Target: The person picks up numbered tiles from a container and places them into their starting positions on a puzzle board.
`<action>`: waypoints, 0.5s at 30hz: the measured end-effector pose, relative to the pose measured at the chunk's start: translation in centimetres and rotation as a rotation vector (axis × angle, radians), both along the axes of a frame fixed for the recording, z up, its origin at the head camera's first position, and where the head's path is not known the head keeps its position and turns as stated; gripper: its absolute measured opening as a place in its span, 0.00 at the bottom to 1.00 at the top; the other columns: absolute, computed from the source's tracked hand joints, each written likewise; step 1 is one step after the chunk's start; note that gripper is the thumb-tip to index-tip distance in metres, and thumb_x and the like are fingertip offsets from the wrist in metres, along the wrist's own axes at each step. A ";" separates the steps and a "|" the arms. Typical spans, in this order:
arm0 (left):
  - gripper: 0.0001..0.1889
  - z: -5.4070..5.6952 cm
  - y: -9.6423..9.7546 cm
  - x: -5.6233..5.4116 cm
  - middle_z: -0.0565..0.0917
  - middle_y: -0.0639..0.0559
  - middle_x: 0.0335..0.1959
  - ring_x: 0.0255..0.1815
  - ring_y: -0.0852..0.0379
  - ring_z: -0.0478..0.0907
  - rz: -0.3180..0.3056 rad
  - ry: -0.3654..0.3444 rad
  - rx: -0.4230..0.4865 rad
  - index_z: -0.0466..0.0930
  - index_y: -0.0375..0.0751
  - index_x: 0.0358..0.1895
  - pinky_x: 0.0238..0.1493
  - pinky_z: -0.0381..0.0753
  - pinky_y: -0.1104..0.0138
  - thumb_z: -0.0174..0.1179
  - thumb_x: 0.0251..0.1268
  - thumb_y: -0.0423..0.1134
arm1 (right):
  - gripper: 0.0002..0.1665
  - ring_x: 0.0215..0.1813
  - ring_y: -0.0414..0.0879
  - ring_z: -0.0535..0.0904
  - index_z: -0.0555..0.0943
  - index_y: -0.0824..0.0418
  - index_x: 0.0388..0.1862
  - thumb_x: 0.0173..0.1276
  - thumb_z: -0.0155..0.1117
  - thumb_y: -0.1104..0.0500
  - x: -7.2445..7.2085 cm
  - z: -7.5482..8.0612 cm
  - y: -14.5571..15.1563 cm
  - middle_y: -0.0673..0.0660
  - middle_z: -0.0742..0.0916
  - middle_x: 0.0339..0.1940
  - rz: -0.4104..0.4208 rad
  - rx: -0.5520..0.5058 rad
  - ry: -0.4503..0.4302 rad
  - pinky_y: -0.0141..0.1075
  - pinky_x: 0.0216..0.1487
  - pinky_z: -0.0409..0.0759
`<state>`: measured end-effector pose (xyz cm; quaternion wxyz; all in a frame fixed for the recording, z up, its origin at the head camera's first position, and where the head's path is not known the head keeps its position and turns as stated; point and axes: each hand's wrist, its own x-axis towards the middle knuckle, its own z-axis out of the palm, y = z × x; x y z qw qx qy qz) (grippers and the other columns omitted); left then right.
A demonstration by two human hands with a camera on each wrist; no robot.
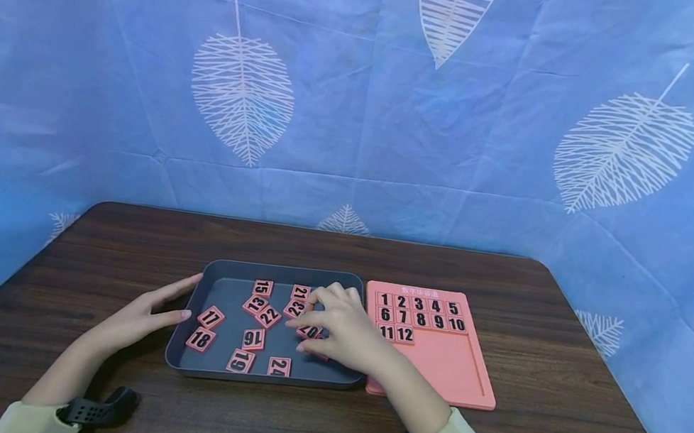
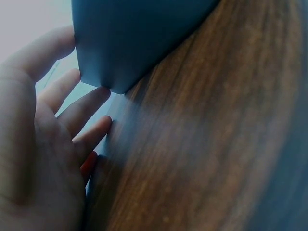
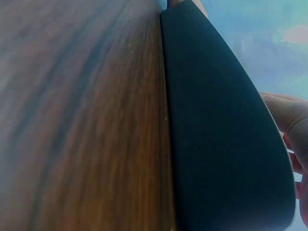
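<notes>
A dark grey tray (image 1: 264, 380) holds several pink number tiles, lying loose and turned different ways. My left hand (image 1: 139, 318) is at the tray's left side, fingers extended, with the thumb at the rim near the 17 tile (image 1: 210, 317) and the 18 tile (image 1: 201, 339). In the left wrist view, fingertips (image 2: 103, 92) meet the tray's outer wall. My right hand (image 1: 347, 327) reaches over the tray's right part. Its thumb and index finger are spread apart around the 20 tile (image 1: 310, 332), partly covered by the hand. The 23 tile (image 1: 294, 309) lies just beyond.
Right of the tray lies a pink puzzle board (image 1: 445, 370), with tiles 1 to 12 set in rows from its top left. Both are on a dark wooden table (image 1: 559, 383). A blue cloth (image 1: 360, 104) with white leaf prints hangs behind.
</notes>
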<state>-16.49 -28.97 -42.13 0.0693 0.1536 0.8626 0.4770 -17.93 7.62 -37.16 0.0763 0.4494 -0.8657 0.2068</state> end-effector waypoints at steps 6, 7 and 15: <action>0.34 0.0 0.0 0.0 0.54 0.37 0.74 0.72 0.31 0.46 -0.005 -0.003 0.009 0.52 0.43 0.76 0.58 0.52 0.31 0.55 0.71 0.43 | 0.20 0.45 0.43 0.64 0.87 0.43 0.49 0.56 0.75 0.49 -0.3 -0.1 -1.6 0.46 0.76 0.45 0.008 -0.002 -0.022 0.42 0.46 0.58; 0.34 0.0 0.0 0.0 0.54 0.37 0.74 0.72 0.31 0.46 -0.005 -0.004 0.009 0.52 0.44 0.76 0.58 0.52 0.31 0.55 0.71 0.43 | 0.20 0.45 0.43 0.64 0.87 0.43 0.49 0.56 0.75 0.49 -0.4 -0.2 -1.9 0.46 0.76 0.45 0.006 -0.001 -0.018 0.42 0.46 0.58; 0.34 0.0 -0.1 0.0 0.54 0.38 0.74 0.73 0.32 0.46 -0.003 -0.007 0.010 0.52 0.45 0.76 0.59 0.52 0.31 0.55 0.71 0.44 | 0.22 0.41 0.41 0.62 0.86 0.42 0.51 0.56 0.73 0.44 -2.1 0.0 -4.7 0.44 0.76 0.43 -0.062 0.071 0.020 0.39 0.42 0.56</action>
